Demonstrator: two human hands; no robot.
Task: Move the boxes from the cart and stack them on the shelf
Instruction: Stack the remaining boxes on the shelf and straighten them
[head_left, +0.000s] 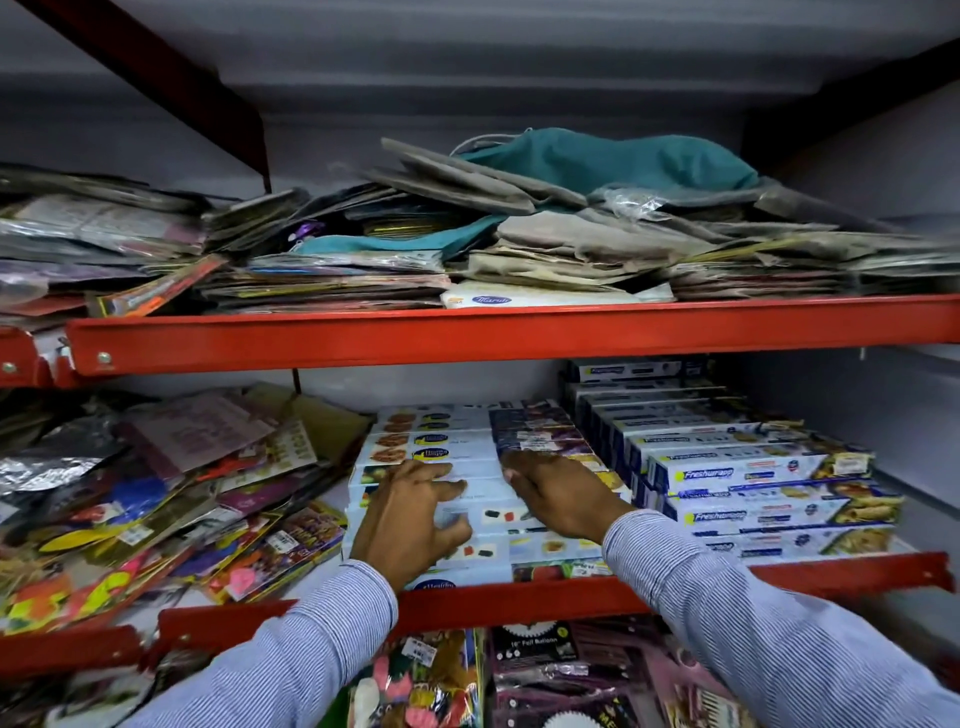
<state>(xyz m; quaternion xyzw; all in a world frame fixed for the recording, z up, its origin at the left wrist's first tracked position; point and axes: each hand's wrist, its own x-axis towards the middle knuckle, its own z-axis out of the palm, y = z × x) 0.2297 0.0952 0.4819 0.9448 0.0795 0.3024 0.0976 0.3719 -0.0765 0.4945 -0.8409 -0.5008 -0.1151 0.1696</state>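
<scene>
Several long light-blue boxes (483, 525) lie side by side in a flat stack on the middle shelf (519, 600), which has a red front rail. My left hand (410, 519) rests palm down on the left part of the stack, fingers spread. On the right part of the same stack lies my right hand (558, 493), fingers pointing toward the back. Neither hand grips a box. To the right stands a taller stack of blue and white Freshwrapp boxes (753, 478). No cart is in view.
Loose colourful packets (156, 509) are heaped on the shelf left of the boxes. The upper shelf (519, 332) carries piles of flat packets and a teal cloth bag (613, 161). Balloon packets (535, 675) hang below the middle rail.
</scene>
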